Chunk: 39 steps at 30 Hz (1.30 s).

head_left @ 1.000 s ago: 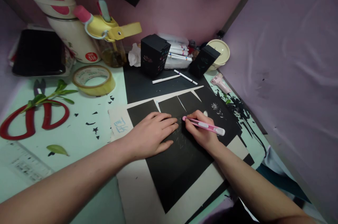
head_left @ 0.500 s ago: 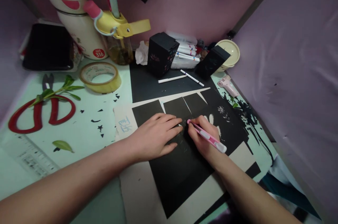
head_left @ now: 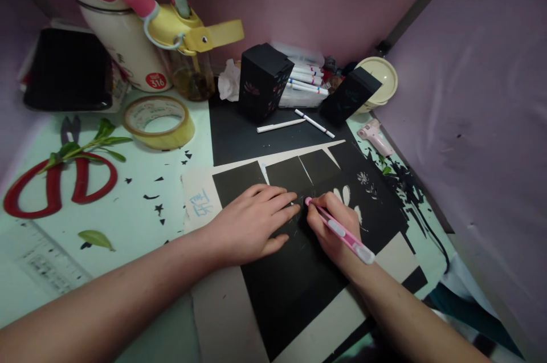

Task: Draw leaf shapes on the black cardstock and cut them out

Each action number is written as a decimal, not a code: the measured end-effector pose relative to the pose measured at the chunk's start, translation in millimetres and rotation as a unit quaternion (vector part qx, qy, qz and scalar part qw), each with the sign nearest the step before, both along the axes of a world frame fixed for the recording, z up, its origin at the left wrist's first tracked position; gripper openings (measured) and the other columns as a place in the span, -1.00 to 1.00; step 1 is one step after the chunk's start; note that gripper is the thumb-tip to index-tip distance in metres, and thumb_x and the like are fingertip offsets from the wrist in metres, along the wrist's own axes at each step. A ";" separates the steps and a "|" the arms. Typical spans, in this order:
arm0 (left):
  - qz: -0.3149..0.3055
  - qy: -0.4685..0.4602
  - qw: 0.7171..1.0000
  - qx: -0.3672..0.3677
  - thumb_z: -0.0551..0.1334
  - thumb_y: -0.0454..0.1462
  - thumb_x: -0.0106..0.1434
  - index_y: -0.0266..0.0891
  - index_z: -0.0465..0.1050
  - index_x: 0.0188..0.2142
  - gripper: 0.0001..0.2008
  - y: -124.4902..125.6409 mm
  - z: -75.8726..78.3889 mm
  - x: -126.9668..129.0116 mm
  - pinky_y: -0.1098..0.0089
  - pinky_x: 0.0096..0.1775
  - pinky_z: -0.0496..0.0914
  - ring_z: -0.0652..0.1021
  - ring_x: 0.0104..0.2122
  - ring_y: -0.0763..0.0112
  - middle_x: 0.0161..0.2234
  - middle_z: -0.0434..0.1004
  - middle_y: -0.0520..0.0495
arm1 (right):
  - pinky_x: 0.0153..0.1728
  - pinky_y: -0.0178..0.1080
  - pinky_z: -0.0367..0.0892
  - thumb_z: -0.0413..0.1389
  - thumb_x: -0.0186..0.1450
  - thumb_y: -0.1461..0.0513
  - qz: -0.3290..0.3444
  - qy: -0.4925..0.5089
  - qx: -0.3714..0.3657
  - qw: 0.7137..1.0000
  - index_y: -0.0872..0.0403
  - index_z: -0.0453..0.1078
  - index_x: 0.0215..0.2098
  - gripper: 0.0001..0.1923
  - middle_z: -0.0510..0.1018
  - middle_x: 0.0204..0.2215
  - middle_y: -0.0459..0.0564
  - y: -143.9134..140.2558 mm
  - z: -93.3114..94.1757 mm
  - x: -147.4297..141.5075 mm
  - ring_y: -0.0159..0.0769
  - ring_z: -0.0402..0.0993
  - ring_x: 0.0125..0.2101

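A sheet of black paper [head_left: 273, 300] with cut-out petal shapes [head_left: 345, 195] and faint drawn lines lies over pale board. My left hand [head_left: 256, 223] rests flat on it, palm down, fingers stretched out. Just to the right, my right hand [head_left: 335, 226] grips a slim pink craft knife [head_left: 348, 237] like a pen. Its pink front end points at the paper close to my left fingertips; the blade is too small to make out. A white flower pattern [head_left: 363, 179] shows on the black paper beyond my right hand.
Red-handled scissors [head_left: 53, 192], a tape roll [head_left: 158, 123], a clear ruler [head_left: 51, 263] and bottles [head_left: 192, 75] stand or lie left. Behind are black boxes [head_left: 262, 84] and white pens [head_left: 314, 123]. Black scraps [head_left: 405, 198] and a pink glue gun [head_left: 376, 138] lie right.
The view has shifted slightly. The craft knife and right hand sit a little lower and further right in the picture; the left hand stays flat on the paper.
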<state>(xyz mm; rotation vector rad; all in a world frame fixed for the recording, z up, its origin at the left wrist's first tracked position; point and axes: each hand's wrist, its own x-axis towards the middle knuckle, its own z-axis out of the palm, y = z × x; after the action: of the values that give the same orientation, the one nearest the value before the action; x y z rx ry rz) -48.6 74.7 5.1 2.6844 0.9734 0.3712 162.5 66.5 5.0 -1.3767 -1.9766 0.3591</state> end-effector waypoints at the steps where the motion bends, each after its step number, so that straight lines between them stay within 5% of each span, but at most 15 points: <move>1: 0.000 -0.001 1.000 0.002 0.16 -0.10 0.36 -0.21 0.32 0.19 -0.53 0.0 -0.1 0.0 0.11 0.19 0.16 0.32 0.21 0.11 0.25 0.32 -0.13 | -0.53 -0.35 0.14 0.09 0.31 0.32 0.001 -0.001 0.000 1.000 0.04 0.25 -0.48 -0.79 0.39 -0.58 -0.16 -0.2 0.1 0.0 -0.45 0.25 -0.61; 27: -0.003 0.000 1.000 0.000 0.15 -0.10 0.36 -0.20 0.33 0.19 -0.54 -0.3 0.7 0.2 0.12 0.18 0.18 0.31 0.21 0.12 0.26 0.31 -0.13 | -0.54 -0.35 0.18 0.06 0.30 0.33 0.041 0.004 -0.012 0.999 0.02 0.22 -0.48 -0.80 0.38 -0.58 -0.17 -3.3 0.4 4.0 -0.45 0.25 -0.61; 34: -0.004 0.004 1.000 0.001 0.17 -0.11 0.35 -0.21 0.33 0.18 -0.54 0.6 2.2 1.0 0.11 0.16 0.20 0.33 0.20 0.10 0.25 0.32 -0.14 | -0.54 -0.35 0.25 0.11 0.32 0.24 -0.042 0.047 -0.033 0.997 0.02 0.35 -0.42 -0.87 0.50 -0.56 -0.15 -3.9 -0.3 4.0 -0.41 0.37 -0.60; 39: -0.005 0.007 1.000 -0.001 0.15 -0.10 0.36 -0.21 0.32 0.19 -0.54 0.7 2.4 0.6 0.11 0.18 0.18 0.31 0.21 0.10 0.26 0.31 -0.13 | -0.55 -0.37 0.24 0.12 0.32 0.23 -0.034 0.044 -0.040 0.998 0.03 0.38 -0.41 -0.87 0.53 -0.54 -0.14 -1.7 1.7 2.6 -0.44 0.37 -0.61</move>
<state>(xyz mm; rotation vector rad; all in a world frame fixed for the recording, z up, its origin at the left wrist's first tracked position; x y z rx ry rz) -48.0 75.3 7.5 2.6935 0.9631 0.3500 165.1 64.7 6.7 -1.4500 -1.8558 0.4637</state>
